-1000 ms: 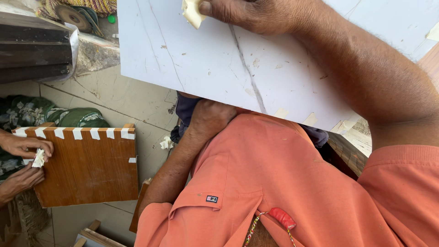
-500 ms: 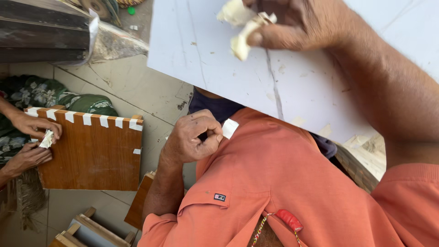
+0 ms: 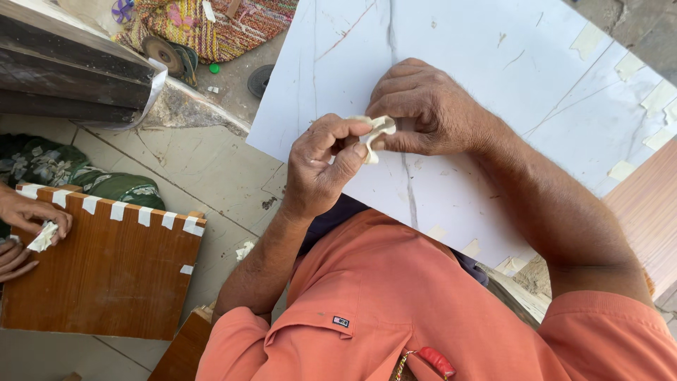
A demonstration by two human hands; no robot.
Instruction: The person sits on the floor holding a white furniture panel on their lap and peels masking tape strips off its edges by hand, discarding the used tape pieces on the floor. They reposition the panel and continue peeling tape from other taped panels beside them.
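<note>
Pale stone floor tiles (image 3: 176,162) with dark joints run under the whole scene, rough and dusty toward the upper edge, where a dark metal beam (image 3: 70,70) lies at an angle across the upper left corner. Beyond it sit a woven bag (image 3: 211,25) in many colours, a small grinding disc (image 3: 163,53) and a green cap (image 3: 214,68). A large white board (image 3: 493,63) with thin grey veins tilts across the person's lap, and short strips of pale tape (image 3: 627,65) mark its right edge. Over this board the left hand (image 3: 321,166) and the right hand (image 3: 423,109) meet, both pinching a crumpled piece of pale masking tape (image 3: 377,130) between thumb and fingers, so each hand is closed on the tape, just above the board's surface. An orange shirt (image 3: 395,296) fills the lower middle, with a red object (image 3: 437,361) at its chest pocket. To the left, a brown wooden panel (image 3: 106,268) lies flat on the floor, its upper edge carrying a row of white tape strips (image 3: 116,210). Another person's hands (image 3: 28,226) rest at that panel's left end, holding a scrap of white tape, beside green patterned cloth (image 3: 70,173). A second brown board (image 3: 180,349) leans near the shirt.
</note>
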